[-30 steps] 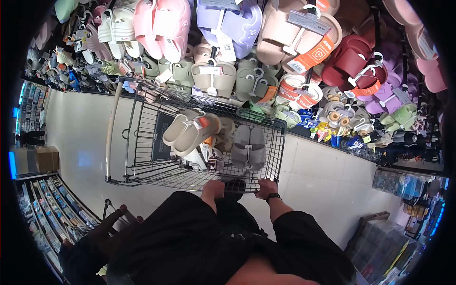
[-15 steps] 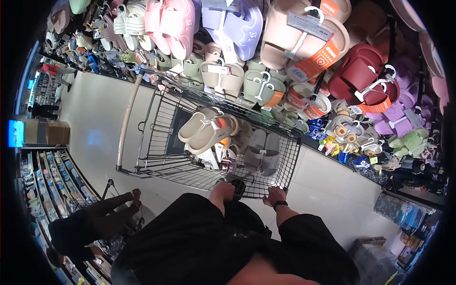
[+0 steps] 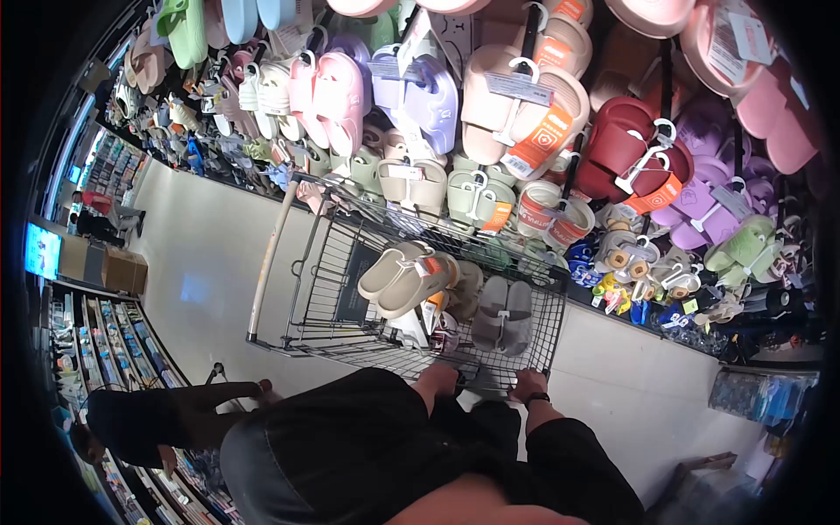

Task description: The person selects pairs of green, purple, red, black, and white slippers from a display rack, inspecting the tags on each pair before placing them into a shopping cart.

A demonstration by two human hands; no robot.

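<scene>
A wire shopping cart (image 3: 352,284) stands sideways in front of me. My left hand (image 3: 437,379) is closed on the cart's near side, its fingers partly hidden. Closer to the cart's right corner, my right hand (image 3: 528,383) wraps around the top rim, a dark band on its wrist. Inside the basket, a pair of beige clogs (image 3: 404,280) tops a small heap of tagged footwear. A pair of grey slippers (image 3: 501,317) lies to the right of that heap, apart from my hands.
Hanging slippers, including a dark red pair (image 3: 634,149) and a lilac pair (image 3: 416,96), fill the rack beyond the cart. A person in dark clothes (image 3: 140,427) is at lower left beside shelves (image 3: 114,341). Cardboard boxes (image 3: 124,269) stand farther down the aisle.
The view has tilted upward, so the cart and rack sit lower and more slippers show at the top. Both hands keep their places on the cart. The person at left has shifted slightly.
</scene>
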